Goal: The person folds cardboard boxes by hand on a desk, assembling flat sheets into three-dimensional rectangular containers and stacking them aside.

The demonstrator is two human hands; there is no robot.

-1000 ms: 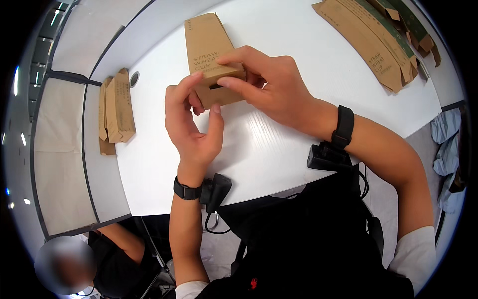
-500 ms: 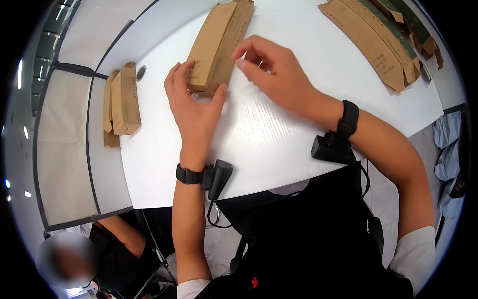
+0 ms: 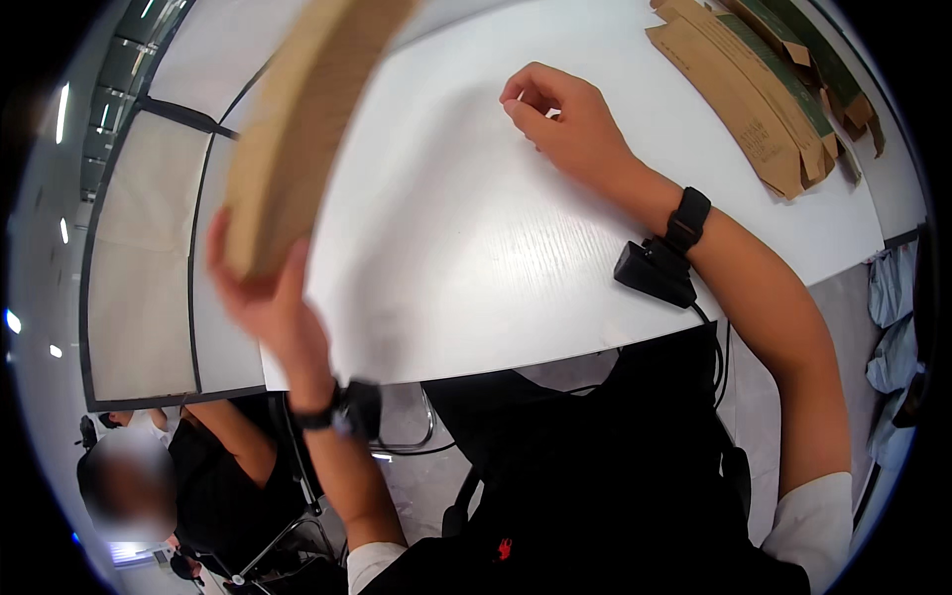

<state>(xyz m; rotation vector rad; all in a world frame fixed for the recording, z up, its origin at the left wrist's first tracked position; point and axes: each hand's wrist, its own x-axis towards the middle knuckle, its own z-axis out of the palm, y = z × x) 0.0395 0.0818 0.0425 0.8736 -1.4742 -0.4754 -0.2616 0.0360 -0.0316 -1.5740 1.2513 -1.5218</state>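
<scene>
A long brown cardboard box [image 3: 302, 129], smeared by motion, is tilted up off the left side of the table. My left hand [image 3: 270, 312] grips its lower end, with the thumb on the right side and fingers on the left. Over the middle of the white table [image 3: 466, 258], my right hand [image 3: 570, 124] is loosely closed, its thumb and forefinger curled toward each other and nothing visible in them. It touches no box. The top end of the lifted box runs out of the picture.
Several flattened brown and green cardboard boxes [image 3: 759, 109] lie at the far right of the table. Pale partition panels [image 3: 144, 258] border the left side. Beyond the left edge sits another person [image 3: 213, 466]. Bluish cloth or bags [image 3: 892, 327] lie at right.
My left hand has lifted the cardboard box off the table and carried it left, toward me. The box now hides the smaller boxes at the left edge. My right hand has drawn slightly right.
</scene>
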